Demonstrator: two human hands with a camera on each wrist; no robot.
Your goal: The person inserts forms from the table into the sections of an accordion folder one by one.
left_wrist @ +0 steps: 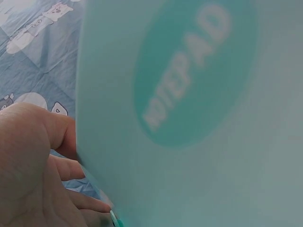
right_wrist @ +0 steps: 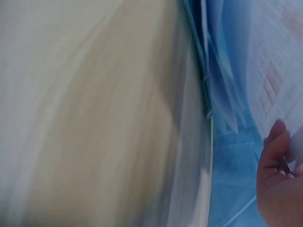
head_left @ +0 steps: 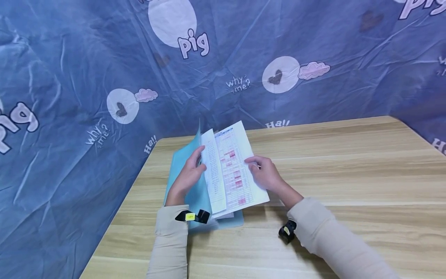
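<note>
A teal plastic folder point(head_left: 198, 195) stands partly spread at the left of the table, its cover raised. My left hand point(head_left: 188, 176) holds that cover by its edge. "NOTEPAD" in a dark teal oval point(left_wrist: 196, 80) fills much of the left wrist view, with fingers curled at the cover's edge. Between thumb and fingers my right hand point(head_left: 266, 173) pinches the right edge of a white printed sheet point(head_left: 256, 182), whose table has pink and red cells. A narrower printed paper point(head_left: 213, 170) overlaps the sheet's left side. In the right wrist view, more loose pages point(right_wrist: 222, 94) hang beside the folder.
The wood-grain table point(head_left: 348, 174) extends to the right and toward me. Behind it and along the left hangs a creased blue cloth point(head_left: 223, 58) with printed words and pale circles. Small black cameras point(head_left: 287, 231) sit on both wrists, over beige sleeves point(head_left: 170, 248).
</note>
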